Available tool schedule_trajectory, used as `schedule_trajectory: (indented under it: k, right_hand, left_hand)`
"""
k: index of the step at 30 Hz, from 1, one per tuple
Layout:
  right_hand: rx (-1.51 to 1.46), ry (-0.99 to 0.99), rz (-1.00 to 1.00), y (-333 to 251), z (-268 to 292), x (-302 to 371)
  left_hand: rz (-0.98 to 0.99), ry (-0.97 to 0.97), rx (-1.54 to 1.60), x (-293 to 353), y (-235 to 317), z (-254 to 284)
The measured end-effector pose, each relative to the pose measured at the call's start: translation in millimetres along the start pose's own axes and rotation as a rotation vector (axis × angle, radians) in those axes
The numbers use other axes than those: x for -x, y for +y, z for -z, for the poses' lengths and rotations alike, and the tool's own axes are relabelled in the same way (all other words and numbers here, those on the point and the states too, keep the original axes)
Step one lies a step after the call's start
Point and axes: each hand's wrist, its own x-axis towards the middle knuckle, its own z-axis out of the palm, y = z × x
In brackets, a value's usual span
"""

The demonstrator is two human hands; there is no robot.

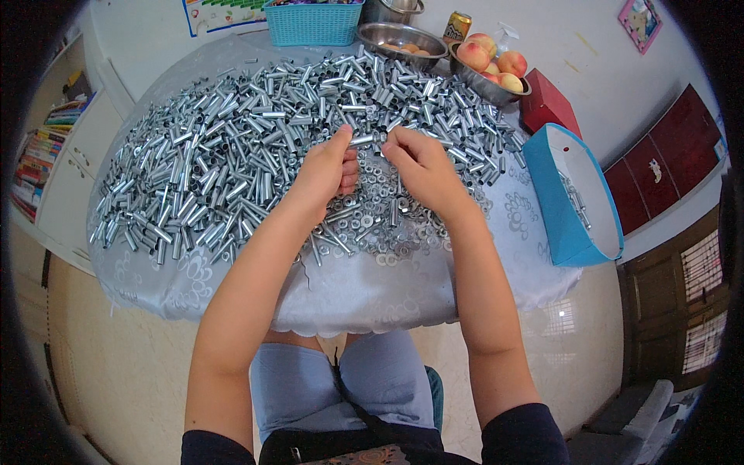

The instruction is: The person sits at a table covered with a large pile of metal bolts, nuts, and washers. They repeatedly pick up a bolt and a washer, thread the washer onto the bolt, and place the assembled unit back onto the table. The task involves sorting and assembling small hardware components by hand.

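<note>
Person seated at a round table (349, 298) covered with a pale patterned cloth, both bare forearms coming up from the lower edge toward frame centre. Left hand (329, 172) closed, thumb and fingers pinching one end of a short metal tube (362, 140) held level just above centre. Right hand (418, 167) curled, fingertips meeting at the tube's other end; what, if anything, sits between those fingertips is too small to tell. The two hands nearly touch, the tube bridging them. Under and just below the hands lies a scatter of small metal washers (372, 221), flat on the cloth, a few tubes mixed in. A large heap of silver tubes (232, 147) spreads across the upper left and upper centre of the table, wrapping behind both hands and thinning out toward the upper right. At right of frame, a blue box (554, 201) with a white inside sits tilted at the table's edge, a few metal pieces lying in it. Along the top edge: a turquoise plastic basket (312, 23), a steel bowl (395, 35), and further right a second bowl of peaches (490, 62). A dark red box (549, 105) stands just beside the blue one, upper right.
</note>
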Motion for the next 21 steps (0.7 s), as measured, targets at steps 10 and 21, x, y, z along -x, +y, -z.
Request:
schedule_trajectory:
  k: [10,21]
  right_hand:
    - [-0.325,0.127,-0.024,12,-10,-7]
    - [-0.431,-0.058,-0.262,-3,-3,-3]
  left_hand:
    - [-0.025,-0.038,-0.082,3,-1,-6]
    - [-0.037,-0.007,-0.046,4,2,-4]
